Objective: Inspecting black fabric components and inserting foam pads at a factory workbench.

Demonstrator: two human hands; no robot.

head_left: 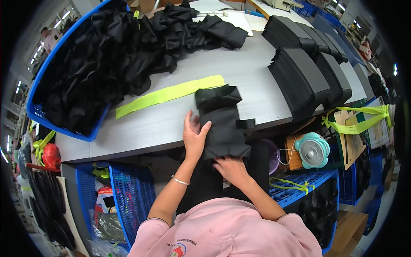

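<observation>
Red bundle (52, 156): beyond the left end of the counter (261, 92), lower than its top.
Upper blue basket (43, 115): at the counter's left end, heaped with crumpled black fabric pieces (87, 73) that spill across the counter's far side.
Lower blue basket (130, 192): below the counter's near edge, toward its left, with plastic-wrapped packets inside.
Lime-yellow strip (171, 94): flat on the counter, slanting away toward its right end.
Left hand (195, 136): at the counter's near edge, bangle on the wrist; fingers released, spread and blurred, thumb at the left side of the black fabric bag (220, 128); contact cannot be told.
Black fabric bag: across the counter's near edge, upper end over the top, lower end overhanging toward the person; a short tab sticks out rightward.
Right hand (233, 170): in front of the counter's near edge, at the bag's lower end; fingers bent, tips partly hidden, so I cannot tell whether they grasp it.
Black stacks (302, 75): on the counter's right part, in two rows.
Turquoise fan (314, 150): below the counter's near edge, toward its right.
</observation>
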